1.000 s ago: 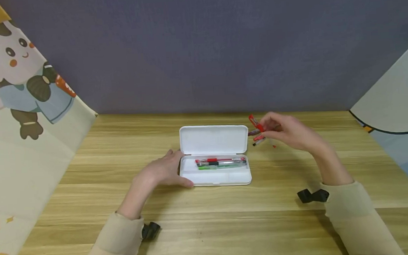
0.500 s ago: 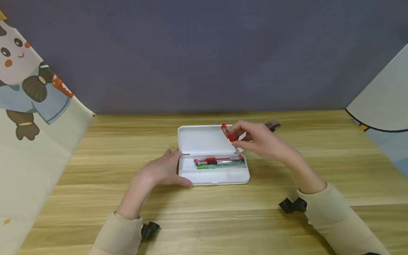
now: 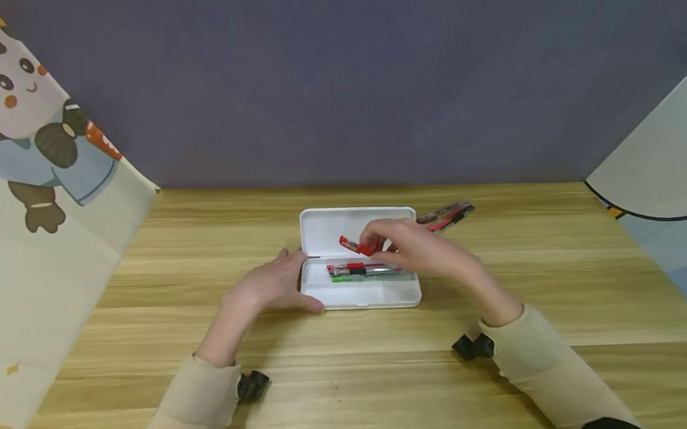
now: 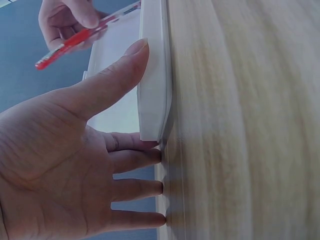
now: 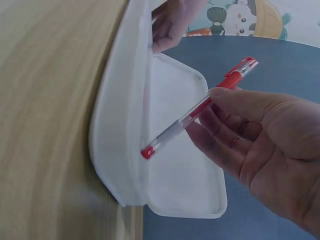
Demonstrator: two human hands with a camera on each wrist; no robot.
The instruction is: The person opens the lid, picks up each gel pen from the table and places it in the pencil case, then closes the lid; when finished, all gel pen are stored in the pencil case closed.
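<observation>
A white pencil case (image 3: 348, 298) lies on the table with its lid (image 3: 323, 230) folded back. My left hand (image 3: 273, 283) rests at the case's left end, fingers spread and straight, fingertips down by the tabletop; in the left wrist view the thumb (image 4: 117, 77) lies on the case's front wall. Above the case my right hand (image 3: 410, 244) pinches a red gel pen (image 5: 177, 126) between thumb and fingers. That pen slants, its red-tipped end low at the case's rim in the right wrist view. Inside the back compartment lie a red pen (image 3: 352, 266), a dark-gripped pen and a green pen (image 3: 346, 278).
Several more pens (image 3: 446, 217), red and dark, lie in a loose bunch on the wood-grain table (image 3: 354, 384) right of the lid. A dark blue-grey panel (image 3: 336, 90) stands behind the table, and printed panels stand at both sides.
My right hand has carried the red gel pen leftward from the loose bunch to above the case, and tilted it flatter. The left hand has stayed at the case's left end.
</observation>
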